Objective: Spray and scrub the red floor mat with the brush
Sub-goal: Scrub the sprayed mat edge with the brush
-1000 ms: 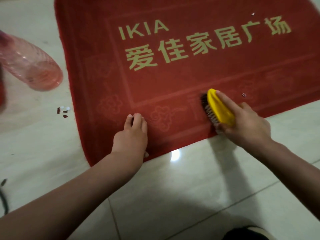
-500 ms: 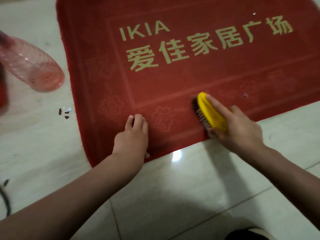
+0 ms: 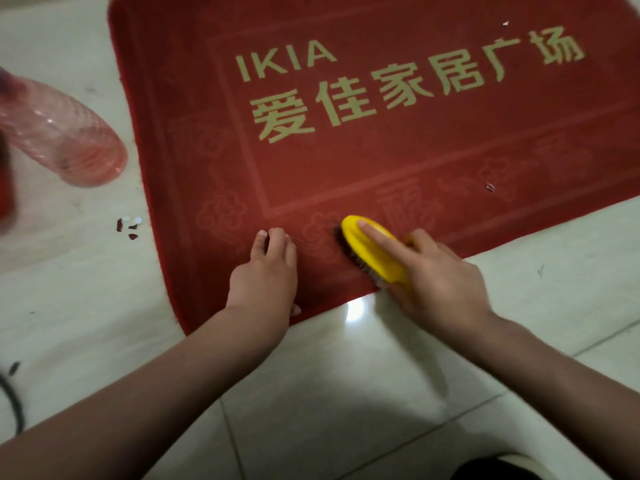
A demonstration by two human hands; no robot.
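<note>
The red floor mat (image 3: pixel 398 161) with gold lettering lies on pale floor tiles and fills the upper part of the view. My right hand (image 3: pixel 440 282) grips a yellow scrub brush (image 3: pixel 372 252), index finger stretched along its back, bristles down on the mat's near border. My left hand (image 3: pixel 265 275) rests flat on the mat's near edge just left of the brush, fingers straight, holding the mat down.
A pink ribbed plastic bottle (image 3: pixel 65 133) stands on the tiles left of the mat. Small dark and white scraps (image 3: pixel 130 225) lie beside the mat's left edge, and bits of debris (image 3: pixel 490 187) sit on the mat. A dark cable (image 3: pixel 12 400) curls at far left.
My right hand has moved the brush leftward along the mat's near border, closer to my left hand. My left hand has stayed in place.
</note>
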